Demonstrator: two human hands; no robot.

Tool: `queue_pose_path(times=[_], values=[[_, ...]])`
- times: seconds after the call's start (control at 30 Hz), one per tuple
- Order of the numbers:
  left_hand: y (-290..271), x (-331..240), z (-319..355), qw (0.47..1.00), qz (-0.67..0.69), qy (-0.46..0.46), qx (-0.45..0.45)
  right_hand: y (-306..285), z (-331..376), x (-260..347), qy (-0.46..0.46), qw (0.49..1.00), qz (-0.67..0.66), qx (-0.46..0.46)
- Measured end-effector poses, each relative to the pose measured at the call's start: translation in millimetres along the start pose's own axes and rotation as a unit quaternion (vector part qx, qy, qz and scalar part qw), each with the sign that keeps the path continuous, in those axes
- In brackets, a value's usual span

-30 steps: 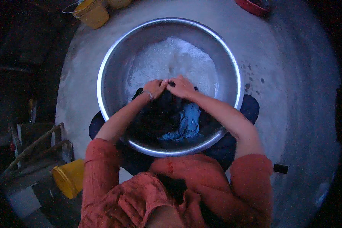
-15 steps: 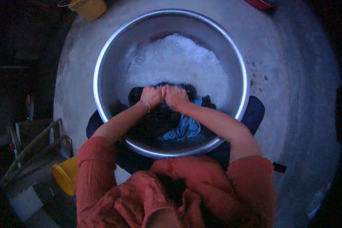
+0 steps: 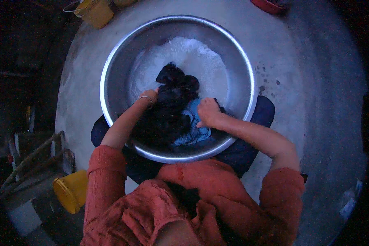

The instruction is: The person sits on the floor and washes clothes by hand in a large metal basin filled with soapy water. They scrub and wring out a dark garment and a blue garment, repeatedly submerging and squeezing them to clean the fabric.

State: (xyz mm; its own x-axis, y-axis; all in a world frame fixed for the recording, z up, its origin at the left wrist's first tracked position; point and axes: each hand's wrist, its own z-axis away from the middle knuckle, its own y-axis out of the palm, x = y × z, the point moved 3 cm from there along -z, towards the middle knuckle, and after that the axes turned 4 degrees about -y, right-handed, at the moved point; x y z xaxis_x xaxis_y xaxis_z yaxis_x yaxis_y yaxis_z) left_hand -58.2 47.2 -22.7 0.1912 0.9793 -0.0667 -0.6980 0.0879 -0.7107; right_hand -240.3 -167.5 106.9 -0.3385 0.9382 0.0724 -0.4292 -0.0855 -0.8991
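A wide metal basin [image 3: 238,45] holds sudsy water [image 3: 201,53] and wet laundry. A bunched black garment [image 3: 174,96] rises out of the suds and runs down toward the basin's near side. Against its right side lies a crumpled blue cloth [image 3: 188,137]. My left hand [image 3: 149,96] is closed on the left edge of the black garment, its fingertips partly hidden. On the right, my right hand [image 3: 208,112] is curled into a fist over the blue cloth, with a bit of dark fabric showing beyond it.
A yellow bucket [image 3: 95,13] stands at the far left and a red basin [image 3: 270,5] at the far right. Another yellow bucket [image 3: 71,190] lies tipped near my left elbow, by a wooden frame [image 3: 37,158]. My knees flank the metal basin on the concrete floor.
My hands, together over the black garment before, have moved apart, left hand leftward and right hand rightward and nearer. The black garment now stretches farther into the suds.
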Motion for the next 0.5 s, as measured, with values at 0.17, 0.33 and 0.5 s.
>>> queue_pose_path(times=[0.17,0.33,0.5], values=[[7.7,13.2,12.5,0.998,0.043,0.009,-0.045,-1.7,-18.7,-3.9,-0.073,0.979,-0.189,-0.027],[-39.6,-15.2,82.8,0.932,0.245,0.188,-0.192,9.3,8.1,26.5,-0.225,0.968,-0.075,-0.080],[-38.6,-55.2,124.1,0.916,0.019,0.332,-0.223,14.4,25.9,18.8,-0.334,0.939,0.069,-0.031]])
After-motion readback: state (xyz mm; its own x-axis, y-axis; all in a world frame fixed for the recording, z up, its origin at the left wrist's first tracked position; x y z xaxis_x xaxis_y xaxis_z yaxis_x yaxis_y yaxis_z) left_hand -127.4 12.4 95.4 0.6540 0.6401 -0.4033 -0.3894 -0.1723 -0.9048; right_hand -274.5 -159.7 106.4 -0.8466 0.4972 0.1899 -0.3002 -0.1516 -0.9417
